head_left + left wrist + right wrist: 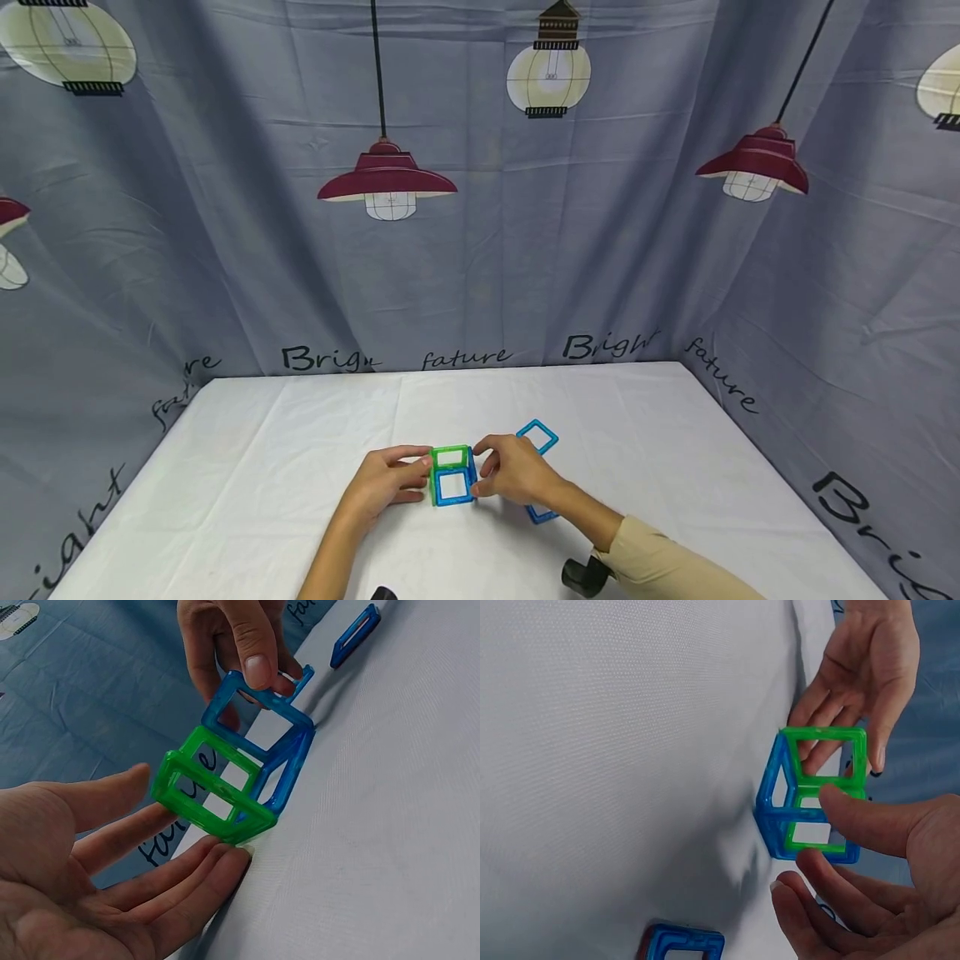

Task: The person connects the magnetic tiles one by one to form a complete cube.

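Observation:
An open box shape of square-framed magnetic tiles stands on the white table. Its green tiles [214, 796] are on the left and far sides, its blue tiles [453, 503] on the near and right sides. At the green side, my left hand [381, 483] touches the frame with nearly straight fingers; its thumb is apart from the tile in the left wrist view. My right hand [517, 471] pinches the blue tile [799, 815] on the right side between thumb and fingertips. Part of that tile is hidden behind the fingers.
Loose blue tiles lie to the right: one blue square [553, 446] beyond my right hand, another [542, 517] partly under my right forearm. A black device [585, 577] sits at the right wrist. A grey printed curtain [480, 275] hangs round the table [300, 467].

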{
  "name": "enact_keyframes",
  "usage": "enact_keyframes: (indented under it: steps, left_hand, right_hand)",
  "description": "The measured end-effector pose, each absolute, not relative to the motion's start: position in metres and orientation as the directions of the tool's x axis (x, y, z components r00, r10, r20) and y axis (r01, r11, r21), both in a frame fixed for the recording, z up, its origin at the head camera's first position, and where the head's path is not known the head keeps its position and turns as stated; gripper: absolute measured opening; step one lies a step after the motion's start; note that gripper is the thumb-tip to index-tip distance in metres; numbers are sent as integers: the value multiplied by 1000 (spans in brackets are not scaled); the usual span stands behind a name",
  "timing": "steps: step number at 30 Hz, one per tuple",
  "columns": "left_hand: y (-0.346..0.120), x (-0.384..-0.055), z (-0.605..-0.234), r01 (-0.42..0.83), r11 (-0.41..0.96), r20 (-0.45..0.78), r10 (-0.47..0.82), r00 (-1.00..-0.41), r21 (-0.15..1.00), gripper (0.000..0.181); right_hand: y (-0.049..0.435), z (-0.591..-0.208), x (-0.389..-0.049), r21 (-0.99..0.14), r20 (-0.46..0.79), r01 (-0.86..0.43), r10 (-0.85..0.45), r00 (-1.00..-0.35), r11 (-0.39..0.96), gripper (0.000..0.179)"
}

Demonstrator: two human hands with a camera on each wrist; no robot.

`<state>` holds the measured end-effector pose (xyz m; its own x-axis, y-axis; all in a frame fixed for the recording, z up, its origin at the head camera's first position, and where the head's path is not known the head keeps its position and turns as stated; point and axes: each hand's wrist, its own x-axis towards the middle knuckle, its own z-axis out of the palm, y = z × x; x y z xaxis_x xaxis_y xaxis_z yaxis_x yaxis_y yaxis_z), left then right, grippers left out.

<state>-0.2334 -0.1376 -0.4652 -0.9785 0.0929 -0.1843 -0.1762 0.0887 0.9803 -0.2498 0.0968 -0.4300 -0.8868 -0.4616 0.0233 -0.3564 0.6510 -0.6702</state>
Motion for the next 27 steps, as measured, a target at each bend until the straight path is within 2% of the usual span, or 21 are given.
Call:
enact_keyframes:
  steps: [6, 9, 19, 24, 27]
  left_hand:
    - [-138, -234, -463, -172, 111, -179, 61, -982, 979, 29]
    - [-138, -234, -462, -168, 124, -175, 54, -983, 978, 26]
    - [-139, -234, -461, -172, 148, -188, 100, -977, 974, 32]
    - [-137, -232, -456, -181, 217, -214, 137, -967, 959, 34]
    - [-135, -231, -452, -163, 267, -198, 108, -974, 950, 39]
  right_hand:
    - [98, -430, -255, -675, 50, -365, -454, -890, 641, 21]
    - [97, -431, -257, -669, 60, -352, -424, -903, 655, 13]
    - [91, -435, -273, -712, 30, -256, -336, -941, 654, 20]
    - [88, -439, -283, -736, -20, -176, -281, -960, 654, 21]
    - [85, -439, -285, -749, -49, -140, -265, -963, 648, 22]
